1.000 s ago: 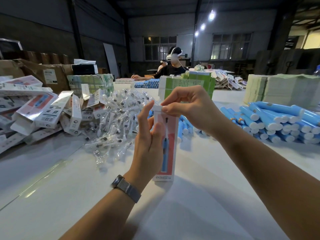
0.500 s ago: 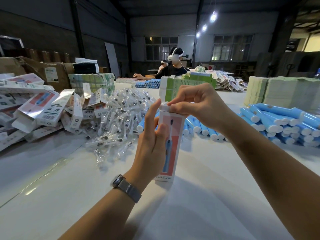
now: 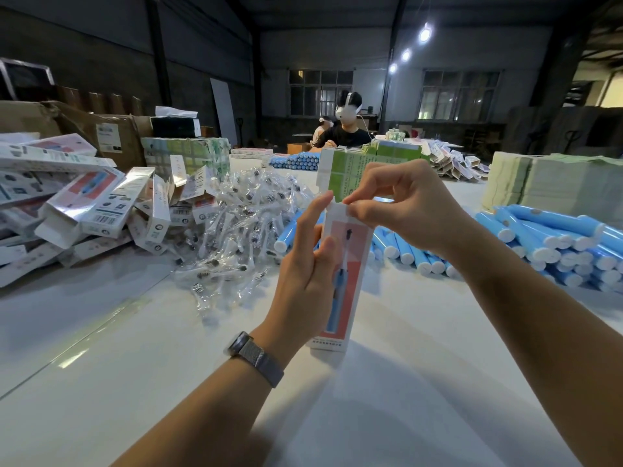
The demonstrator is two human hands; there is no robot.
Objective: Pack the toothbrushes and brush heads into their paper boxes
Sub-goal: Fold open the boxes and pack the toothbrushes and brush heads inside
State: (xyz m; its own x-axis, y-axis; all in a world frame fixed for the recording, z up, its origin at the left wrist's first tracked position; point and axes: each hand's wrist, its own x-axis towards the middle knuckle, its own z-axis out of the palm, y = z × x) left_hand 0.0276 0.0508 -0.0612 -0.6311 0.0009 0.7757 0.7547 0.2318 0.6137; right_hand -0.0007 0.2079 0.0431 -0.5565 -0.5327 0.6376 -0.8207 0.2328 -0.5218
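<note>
A tall white paper box (image 3: 347, 281) with a red panel and a printed blue toothbrush stands upright on the white table (image 3: 168, 358). My left hand (image 3: 305, 274) holds its left side, fingers along the box and thumb on its front. My right hand (image 3: 401, 207) pinches the flap at the box's top. Blue toothbrush handles (image 3: 553, 244) lie heaped at the right and behind the box. Brush heads in clear wrappers (image 3: 236, 230) are piled left of centre. Empty printed boxes (image 3: 84, 207) are heaped at the far left.
Stacks of flat green-and-white cartons (image 3: 367, 170) stand behind my hands, and pale stacks (image 3: 553, 183) at the right. Brown cardboard cartons (image 3: 111, 129) sit at the back left. A person with a white headset (image 3: 347, 129) sits at the table's far end.
My right hand has come down a little onto the box's top flap, and my left hand's fingers have slid up along the box's side. The box stays upright.
</note>
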